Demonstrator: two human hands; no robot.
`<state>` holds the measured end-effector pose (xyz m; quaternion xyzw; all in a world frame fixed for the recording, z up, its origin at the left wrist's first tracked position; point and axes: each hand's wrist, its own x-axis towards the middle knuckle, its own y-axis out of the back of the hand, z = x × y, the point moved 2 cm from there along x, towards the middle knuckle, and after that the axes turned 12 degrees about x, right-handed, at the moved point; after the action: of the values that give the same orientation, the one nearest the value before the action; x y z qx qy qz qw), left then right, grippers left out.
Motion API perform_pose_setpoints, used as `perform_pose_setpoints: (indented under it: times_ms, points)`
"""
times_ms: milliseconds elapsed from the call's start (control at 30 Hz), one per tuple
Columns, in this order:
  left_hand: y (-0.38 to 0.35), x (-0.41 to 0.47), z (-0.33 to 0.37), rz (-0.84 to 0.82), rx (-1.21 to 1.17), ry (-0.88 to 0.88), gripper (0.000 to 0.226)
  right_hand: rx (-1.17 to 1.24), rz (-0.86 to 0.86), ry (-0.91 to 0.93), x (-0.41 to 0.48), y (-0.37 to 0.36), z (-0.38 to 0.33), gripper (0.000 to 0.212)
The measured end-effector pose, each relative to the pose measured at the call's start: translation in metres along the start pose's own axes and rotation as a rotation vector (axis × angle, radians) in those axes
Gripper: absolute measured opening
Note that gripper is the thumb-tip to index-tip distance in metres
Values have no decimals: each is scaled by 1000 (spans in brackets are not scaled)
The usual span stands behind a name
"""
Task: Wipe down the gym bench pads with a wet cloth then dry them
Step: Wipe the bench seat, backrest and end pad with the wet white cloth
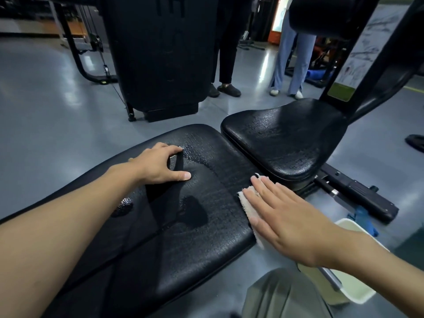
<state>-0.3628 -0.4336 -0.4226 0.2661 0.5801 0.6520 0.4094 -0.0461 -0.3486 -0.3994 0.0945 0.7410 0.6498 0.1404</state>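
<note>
Long pad point(183, 237): black, textured, running from the near left toward the middle of the room; this surface shines with a wet film, beads of water point(195, 154) lie near its far end and a small puddle point(124, 206) sits closer in on the left side.

Seat pad point(284, 138): black, just beyond the long pad with a narrow gap between them; it also glistens wet, and it sits on a black frame point(358, 198) that runs off to the right.

Left hand point(158, 165): resting on the far part of the long pad, fingers point(183, 176) curled and spread with the tips down on the pad, holding nothing, thumb stretched toward the middle.

Right hand point(284, 216): laid flat, palm down, fingers straight and close together, pressing the cloth against the right edge of the long pad, near the gap to the seat pad.

Cloth point(250, 207): pale, off-white, mostly hidden under the right hand; its edge shows along the thumb side and a corner peeks out past the fingertips, with part hanging over the pad's edge.

Bin point(353, 292): a pale container on the floor below the right forearm, beside the bench; I cannot tell what is in it.

Floor point(46, 106): grey and glossy.

Bystanders: two people stand beyond the bench, one in dark trousers point(226, 53), one in light blue trousers point(291, 56).

Machine point(158, 56): a tall black unit stands behind the long pad.
</note>
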Motion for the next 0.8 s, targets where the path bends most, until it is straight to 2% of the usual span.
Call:
perform_pose_setpoints:
  times_ms: [67, 200, 300, 400, 567, 800]
  points:
    - [3, 0, 3, -9, -2, -10, 121, 20, 8, -30, 9, -3, -3, 82]
    - [4, -1, 5, -31, 28, -41, 111, 0, 124, -35, 46, -11, -3, 80]
    - [8, -8, 0, -38, -20, -46, 119, -9, 123, -33, 70, -9, -3, 88]
    - [10, -8, -11, -31, -56, -49, 110, 8, 109, -46, 99, -4, -2, 90]
    - [-2, -1, -25, -30, -66, 16, 115, 42, 69, -75, 171, -1, 5, 64]
    - [-4, -2, -25, -18, -90, 38, 116, 68, 11, -88, 282, 12, 1, 65]
